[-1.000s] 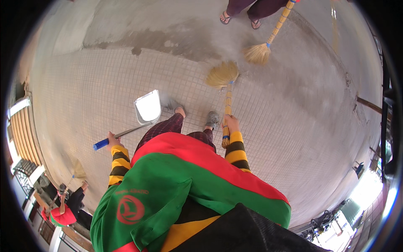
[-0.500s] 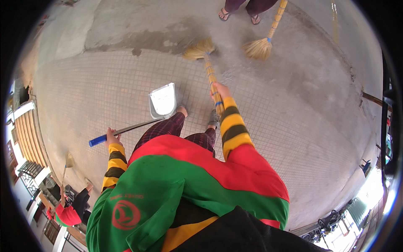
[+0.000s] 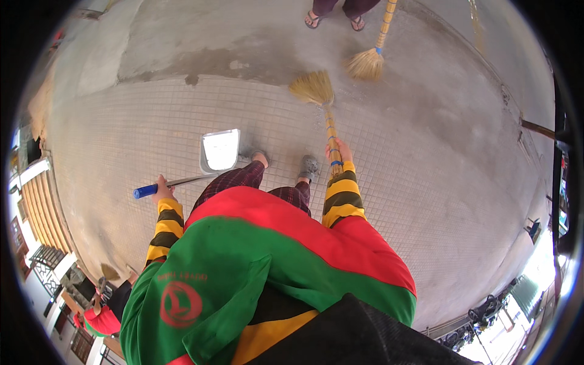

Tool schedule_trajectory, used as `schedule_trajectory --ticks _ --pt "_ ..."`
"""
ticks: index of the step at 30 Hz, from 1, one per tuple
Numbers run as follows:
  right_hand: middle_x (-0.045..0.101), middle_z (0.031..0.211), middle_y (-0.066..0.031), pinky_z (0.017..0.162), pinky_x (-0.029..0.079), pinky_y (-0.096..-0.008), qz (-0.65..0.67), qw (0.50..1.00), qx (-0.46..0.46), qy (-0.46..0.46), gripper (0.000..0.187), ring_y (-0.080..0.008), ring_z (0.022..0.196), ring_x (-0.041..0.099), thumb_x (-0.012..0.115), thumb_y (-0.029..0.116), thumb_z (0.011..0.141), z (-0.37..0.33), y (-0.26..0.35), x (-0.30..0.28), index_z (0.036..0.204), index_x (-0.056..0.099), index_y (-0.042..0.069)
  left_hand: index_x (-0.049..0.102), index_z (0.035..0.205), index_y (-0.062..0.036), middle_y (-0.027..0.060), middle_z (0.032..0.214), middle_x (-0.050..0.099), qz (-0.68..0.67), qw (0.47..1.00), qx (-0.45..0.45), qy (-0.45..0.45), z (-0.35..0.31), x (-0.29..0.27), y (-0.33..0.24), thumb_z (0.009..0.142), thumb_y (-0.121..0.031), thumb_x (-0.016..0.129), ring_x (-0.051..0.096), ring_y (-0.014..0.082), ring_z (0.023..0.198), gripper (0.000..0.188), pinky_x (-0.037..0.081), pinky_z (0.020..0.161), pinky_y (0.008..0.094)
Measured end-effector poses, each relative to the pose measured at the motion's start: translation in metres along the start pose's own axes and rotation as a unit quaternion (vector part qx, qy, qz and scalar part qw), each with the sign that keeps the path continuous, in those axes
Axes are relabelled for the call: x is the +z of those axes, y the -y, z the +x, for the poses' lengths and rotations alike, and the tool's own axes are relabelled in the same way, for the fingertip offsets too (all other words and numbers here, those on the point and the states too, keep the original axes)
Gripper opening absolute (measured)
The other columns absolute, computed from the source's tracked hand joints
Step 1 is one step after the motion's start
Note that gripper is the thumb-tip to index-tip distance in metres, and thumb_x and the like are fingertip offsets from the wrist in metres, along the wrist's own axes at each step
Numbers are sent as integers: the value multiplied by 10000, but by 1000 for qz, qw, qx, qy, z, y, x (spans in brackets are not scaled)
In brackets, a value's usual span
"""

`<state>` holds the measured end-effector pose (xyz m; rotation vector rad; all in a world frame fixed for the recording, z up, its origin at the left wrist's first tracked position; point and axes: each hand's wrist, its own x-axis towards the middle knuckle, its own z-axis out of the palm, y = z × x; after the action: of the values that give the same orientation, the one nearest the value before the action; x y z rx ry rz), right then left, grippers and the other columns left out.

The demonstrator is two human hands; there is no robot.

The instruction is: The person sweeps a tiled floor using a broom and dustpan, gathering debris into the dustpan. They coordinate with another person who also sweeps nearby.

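My right hand is closed around the handle of a straw broom. The broom's fanned bristles point away from me, over the edge where tiles meet smooth concrete. On my left, my left hand grips the long handle of a dustpan just below its blue end grip. The dustpan's pale metal pan is beside my left foot, bright with glare. Whether anything lies in it I cannot tell. Both sleeves are striped yellow and black.
Ahead, another person's sandalled feet stand near a second straw broom. Damp dark patches mark the concrete. Far left, a person in a red top is bent over near another broom. Motorbikes are parked far right.
My right hand and its broom have swung to the right and nearer to me. The dustpan has shifted slightly left and nearer my feet. The co-worker's broom appears slightly farther left.
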<state>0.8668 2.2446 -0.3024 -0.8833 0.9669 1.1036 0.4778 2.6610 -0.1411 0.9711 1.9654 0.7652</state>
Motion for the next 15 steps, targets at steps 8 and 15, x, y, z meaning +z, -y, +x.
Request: schedule_trajectory --ticks 8,15 --pt "526 739 -109 433 461 -275 76 997 -21 -16 280 -185 574 542 488 333 864 -85 -42 -45 976 430 83 596 847 1 65 834 591 22 1000 7 -17 -18 16 1 707 -245 716 562 165 673 308 491 483 262" --pt "527 728 -91 420 458 -263 -102 989 -105 -6 252 -158 548 548 492 259 867 -187 -90 -25 1037 428 84 601 883 -2 77 837 592 43 999 -13 11 -2 2 6 702 -240 711 563 172 651 318 512 504 258"
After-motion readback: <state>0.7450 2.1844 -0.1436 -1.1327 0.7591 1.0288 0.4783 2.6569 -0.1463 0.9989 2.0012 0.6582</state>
